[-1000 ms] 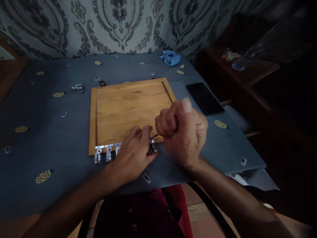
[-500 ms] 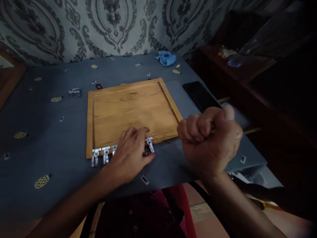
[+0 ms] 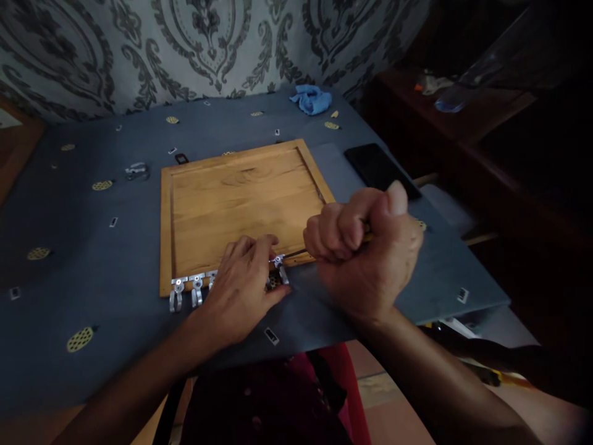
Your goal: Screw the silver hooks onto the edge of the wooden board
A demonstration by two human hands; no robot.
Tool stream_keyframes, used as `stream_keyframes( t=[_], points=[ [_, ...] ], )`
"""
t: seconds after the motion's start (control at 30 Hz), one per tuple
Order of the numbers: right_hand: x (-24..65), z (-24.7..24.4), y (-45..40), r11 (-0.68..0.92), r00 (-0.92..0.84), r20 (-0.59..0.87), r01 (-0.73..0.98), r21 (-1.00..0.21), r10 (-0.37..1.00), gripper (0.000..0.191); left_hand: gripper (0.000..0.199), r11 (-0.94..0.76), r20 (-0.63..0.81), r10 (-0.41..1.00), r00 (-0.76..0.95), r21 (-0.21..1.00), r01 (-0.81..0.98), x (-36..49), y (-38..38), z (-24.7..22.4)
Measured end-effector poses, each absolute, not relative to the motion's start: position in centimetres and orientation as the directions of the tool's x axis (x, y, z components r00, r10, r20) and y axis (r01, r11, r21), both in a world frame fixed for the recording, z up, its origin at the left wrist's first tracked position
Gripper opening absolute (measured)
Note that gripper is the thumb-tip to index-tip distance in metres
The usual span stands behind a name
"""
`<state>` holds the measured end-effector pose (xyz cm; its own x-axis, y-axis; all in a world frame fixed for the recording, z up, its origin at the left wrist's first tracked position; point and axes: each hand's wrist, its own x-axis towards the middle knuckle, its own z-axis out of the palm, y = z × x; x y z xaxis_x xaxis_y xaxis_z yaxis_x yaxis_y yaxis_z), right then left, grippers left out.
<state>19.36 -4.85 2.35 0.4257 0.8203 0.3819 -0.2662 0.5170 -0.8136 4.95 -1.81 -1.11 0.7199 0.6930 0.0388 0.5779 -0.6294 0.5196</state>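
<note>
A framed wooden board (image 3: 245,198) lies on the table, with a row of metal spring clips (image 3: 196,289) along its near edge. My left hand (image 3: 243,287) covers the middle of that row. Its fingers bend over the board's edge, and its thumb presses against the rightmost metal clip (image 3: 280,269). In a tight fist, my right hand (image 3: 365,253) grips a screwdriver (image 3: 296,253). The thin shaft points left, its tip at that clip's screw, while the fist hides most of the handle.
A loose metal clip (image 3: 137,171) lies left of the board. To the right is a black phone (image 3: 380,168), and a crumpled blue cloth (image 3: 312,100) sits at the back. A patterned curtain (image 3: 204,43) hangs behind the table (image 3: 139,346).
My right hand has moved left, bringing the screwdriver's tip to the rightmost clip. The shaft now shows. My left hand stays at the board's near edge.
</note>
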Motion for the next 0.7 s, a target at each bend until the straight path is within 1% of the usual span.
stream_keyframes(
  t=[0.17, 0.4, 0.57, 0.7],
  points=[
    [18.9, 2.1, -4.6, 0.521, 0.411, 0.391, -0.272, -0.809, 0.823, 0.061, 0.052, -0.641, 0.053, 0.686, 0.725, 0.516, 0.569, 5.0, -1.9, -1.2],
    [18.6, 2.2, -4.4, 0.505, 0.414, 0.367, -0.297, -0.811, 0.833, 0.061, 0.046, -0.641, 0.053, 0.689, 0.723, 0.51, 0.574, 5.1, -1.8, -1.1],
    [18.2, 2.0, -4.3, 0.493, 0.435, 0.363, -0.236, -0.837, 0.824, 0.065, 0.046, -0.638, 0.05, 0.687, 0.725, 0.518, 0.57, 5.1, -1.9, -1.0],
    [18.0, 1.5, -4.5, 0.487, 0.403, 0.387, -0.184, -0.854, 0.83, 0.057, 0.042, -0.65, 0.07, 0.682, 0.728, 0.515, 0.559, 5.0, -1.9, -1.1]
  ],
)
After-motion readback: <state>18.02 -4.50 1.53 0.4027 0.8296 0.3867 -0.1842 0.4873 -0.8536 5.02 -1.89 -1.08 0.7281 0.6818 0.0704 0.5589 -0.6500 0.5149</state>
